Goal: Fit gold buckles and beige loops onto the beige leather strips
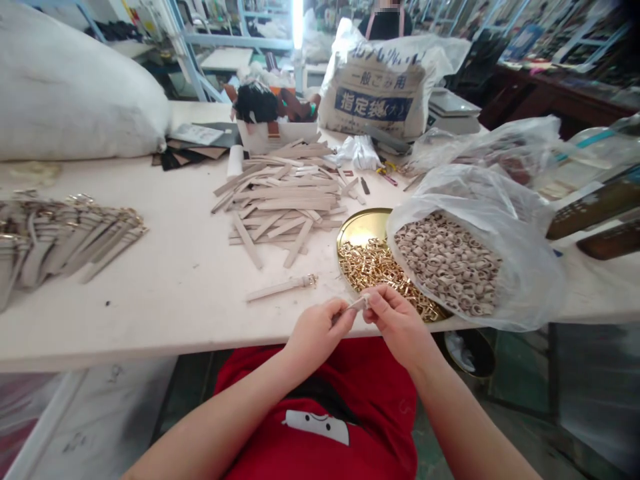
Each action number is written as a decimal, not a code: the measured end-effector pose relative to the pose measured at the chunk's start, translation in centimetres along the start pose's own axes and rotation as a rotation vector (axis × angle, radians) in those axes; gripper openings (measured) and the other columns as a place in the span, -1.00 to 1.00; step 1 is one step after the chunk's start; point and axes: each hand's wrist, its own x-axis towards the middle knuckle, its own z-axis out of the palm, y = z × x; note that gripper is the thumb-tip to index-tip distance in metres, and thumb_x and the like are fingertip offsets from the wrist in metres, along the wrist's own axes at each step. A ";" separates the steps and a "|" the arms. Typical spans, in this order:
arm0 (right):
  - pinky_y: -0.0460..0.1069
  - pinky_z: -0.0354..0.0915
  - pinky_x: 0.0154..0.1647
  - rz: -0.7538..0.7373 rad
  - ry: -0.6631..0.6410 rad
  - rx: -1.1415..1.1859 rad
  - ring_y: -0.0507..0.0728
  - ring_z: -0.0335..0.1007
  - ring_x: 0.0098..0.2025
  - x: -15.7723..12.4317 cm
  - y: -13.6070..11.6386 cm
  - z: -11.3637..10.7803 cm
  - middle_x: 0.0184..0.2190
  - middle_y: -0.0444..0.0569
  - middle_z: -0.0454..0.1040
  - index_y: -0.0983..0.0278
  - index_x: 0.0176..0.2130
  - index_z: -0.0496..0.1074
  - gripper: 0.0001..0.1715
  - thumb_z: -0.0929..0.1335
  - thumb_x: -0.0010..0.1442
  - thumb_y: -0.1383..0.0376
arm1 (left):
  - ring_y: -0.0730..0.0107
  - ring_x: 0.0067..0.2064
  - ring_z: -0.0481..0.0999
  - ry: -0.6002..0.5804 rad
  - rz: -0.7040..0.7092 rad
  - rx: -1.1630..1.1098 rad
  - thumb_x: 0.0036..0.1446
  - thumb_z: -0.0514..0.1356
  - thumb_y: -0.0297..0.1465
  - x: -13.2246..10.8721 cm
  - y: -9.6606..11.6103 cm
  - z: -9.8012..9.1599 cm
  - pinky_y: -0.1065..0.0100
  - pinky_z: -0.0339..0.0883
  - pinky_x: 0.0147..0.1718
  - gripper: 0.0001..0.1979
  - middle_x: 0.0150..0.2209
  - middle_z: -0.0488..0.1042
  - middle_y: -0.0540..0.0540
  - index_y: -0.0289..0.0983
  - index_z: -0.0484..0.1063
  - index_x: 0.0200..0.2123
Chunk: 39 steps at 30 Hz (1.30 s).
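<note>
Both my hands meet at the table's near edge, pinching one small beige strap piece [358, 304] between them. My left hand [317, 333] grips its left end with closed fingers. My right hand [395, 321] pinches the right end. Just beyond lies a finished beige strap with a gold buckle [283, 287]. A loose pile of beige straps [285, 197] sits further back. To the right a round gold tray [361, 227] holds gold buckles [380, 267], and a clear plastic bag [520, 267] holds small beige loops [450, 260].
A row of finished buckled straps [60, 237] lies at the left. A large white sack [70, 93] sits at the back left, a printed bag [380, 87] and a white box of dark pieces [275, 120] at the back. A person stands behind the printed bag.
</note>
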 end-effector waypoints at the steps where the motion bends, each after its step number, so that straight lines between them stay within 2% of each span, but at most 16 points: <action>1: -0.09 0.16 -0.47 -0.008 -0.004 -0.023 -0.02 0.16 -0.53 -0.2 0.4 0.2 -0.56 -0.18 0.29 0.24 -0.42 0.36 -0.77 0.40 -0.02 0.14 | 0.52 -0.57 0.21 -0.029 0.004 0.016 0.14 -0.04 -0.23 -0.3 -0.1 -0.2 0.46 0.02 -0.55 -0.68 -0.65 0.25 0.08 -0.26 0.31 -0.53; 5: -0.09 0.18 -0.46 0.062 -0.034 -0.041 -0.03 0.20 -0.53 -0.8 1.7 0.4 -0.55 -0.20 0.32 0.25 -0.35 0.39 -0.74 0.42 -0.05 0.17 | 0.51 -0.56 0.24 -0.113 -0.006 0.006 0.13 -0.04 -0.25 -1.4 -0.6 -0.9 0.46 0.04 -0.55 -0.72 -0.64 0.29 0.07 -0.27 0.32 -0.49; 7: -0.10 0.19 -0.46 0.118 -0.009 0.013 -0.04 0.19 -0.53 -1.1 2.3 0.5 -0.54 -0.20 0.33 0.25 -0.36 0.39 -0.75 0.42 -0.05 0.16 | 0.50 -0.54 0.27 -0.117 -0.042 -0.059 0.12 -0.03 -0.29 -1.8 -0.9 -0.9 0.46 0.07 -0.54 -0.79 -0.59 0.33 0.07 -0.27 0.32 -0.32; 10: -0.11 0.18 -0.48 0.158 0.000 0.084 -0.05 0.18 -0.54 -1.8 2.9 1.0 -0.55 -0.22 0.34 0.24 -0.39 0.38 -0.76 0.43 -0.06 0.17 | 0.48 -0.49 0.33 -0.122 -0.071 -0.202 0.09 -0.03 -0.40 -2.2 -1.3 -0.6 0.46 0.15 -0.50 -0.74 -0.50 0.39 0.04 -0.28 0.17 -0.11; 13: -0.10 0.20 -0.45 0.137 -0.044 0.117 -0.03 0.22 -0.52 -2.5 3.1 1.8 -0.55 -0.21 0.36 0.23 -0.38 0.38 -0.77 0.42 -0.05 0.18 | 0.48 -0.44 0.38 -0.094 -0.043 -0.290 0.08 -0.03 -0.42 -2.4 -1.8 -0.3 0.45 0.20 -0.43 -0.78 -0.46 0.43 0.01 -0.28 0.13 -0.16; 17: -0.06 0.24 -0.41 0.103 -0.017 0.230 0.01 0.26 -0.48 -2.7 3.1 2.1 -0.50 -0.13 0.40 0.26 -0.37 0.42 -0.66 0.32 0.05 0.03 | 0.51 -0.49 0.35 -0.035 -0.052 -0.265 0.05 -0.02 -0.47 -2.3 -2.3 -0.1 0.46 0.18 -0.48 -0.82 -0.49 0.41 0.05 -0.27 0.14 -0.21; 20: -0.11 0.18 -0.48 0.211 -0.052 0.305 -0.04 0.18 -0.52 -2.4 3.4 1.8 -0.56 -0.18 0.33 0.27 -0.48 0.38 -0.76 0.39 -0.01 0.14 | 0.51 -0.49 0.34 -0.009 -0.061 -0.199 0.02 0.02 -0.45 -2.1 -2.5 -0.2 0.46 0.19 -0.47 -0.82 -0.49 0.39 0.05 -0.27 0.17 -0.24; 22: -0.14 0.14 -0.51 0.304 -0.108 0.350 -0.07 0.13 -0.53 -2.1 3.9 1.4 -0.54 -0.20 0.30 0.26 -0.43 0.38 -0.80 0.42 -0.03 0.19 | 0.49 -0.45 0.36 0.006 -0.074 -0.137 0.02 0.04 -0.42 -1.9 -2.4 -0.3 0.45 0.20 -0.45 -0.84 -0.46 0.39 0.04 -0.26 0.20 -0.26; 25: -0.15 0.12 -0.51 0.414 -0.215 0.393 -0.08 0.10 -0.53 -1.8 4.6 0.8 -0.53 -0.19 0.26 0.26 -0.28 0.40 -0.72 0.37 0.04 0.13 | 0.43 -0.41 0.38 -0.002 -0.126 -0.011 0.02 0.07 -0.38 -1.6 -2.4 -0.4 0.42 0.22 -0.43 -0.85 -0.42 0.40 0.01 -0.26 0.23 -0.29; 28: -0.14 0.15 -0.49 0.511 -0.308 0.416 -0.06 0.10 -0.52 -1.7 4.7 0.4 -0.53 -0.17 0.25 0.29 -0.33 0.41 -0.75 0.37 0.04 0.16 | 0.39 -0.37 0.39 -0.027 -0.149 0.105 0.02 0.09 -0.32 -1.3 -2.5 -0.4 0.40 0.21 -0.41 -0.86 -0.40 0.42 -0.02 -0.25 0.27 -0.34; 31: -0.12 0.18 -0.45 0.587 -0.307 0.442 -0.04 0.14 -0.49 -1.5 4.6 0.3 -0.49 -0.16 0.28 0.26 -0.37 0.40 -0.80 0.41 -0.02 0.21 | 0.37 -0.35 0.39 -0.073 -0.139 0.147 0.03 0.09 -0.26 -0.9 -2.8 -0.4 0.40 0.20 -0.41 -0.82 -0.39 0.44 -0.02 -0.24 0.32 -0.36; 34: -0.12 0.19 -0.44 0.538 -0.260 0.413 -0.04 0.16 -0.48 -1.4 4.6 0.3 -0.49 -0.17 0.28 0.25 -0.45 0.36 -0.81 0.43 -0.06 0.24 | 0.38 -0.35 0.39 -0.130 -0.145 0.111 0.03 0.10 -0.23 -0.9 -3.1 -0.6 0.41 0.19 -0.40 -0.79 -0.39 0.45 -0.01 -0.25 0.36 -0.35; 37: -0.09 0.19 -0.40 0.391 -0.205 0.311 -0.01 0.17 -0.46 -1.3 4.7 0.2 -0.49 -0.16 0.28 0.26 -0.44 0.33 -0.77 0.40 -0.03 0.16 | 0.43 -0.40 0.36 -0.160 -0.187 -0.005 0.01 0.12 -0.22 -1.2 -3.3 -1.0 0.45 0.17 -0.45 -0.77 -0.43 0.43 0.01 -0.26 0.36 -0.36; 39: -0.07 0.19 -0.39 0.275 -0.136 0.153 -0.01 0.17 -0.47 -1.3 4.7 0.1 -0.52 -0.18 0.26 0.26 -0.44 0.29 -0.74 0.37 0.01 0.12 | 0.48 -0.45 0.32 -0.170 -0.231 -0.115 -0.01 0.14 -0.22 -1.6 -3.2 -1.2 0.47 0.15 -0.49 -0.77 -0.46 0.41 0.04 -0.28 0.34 -0.36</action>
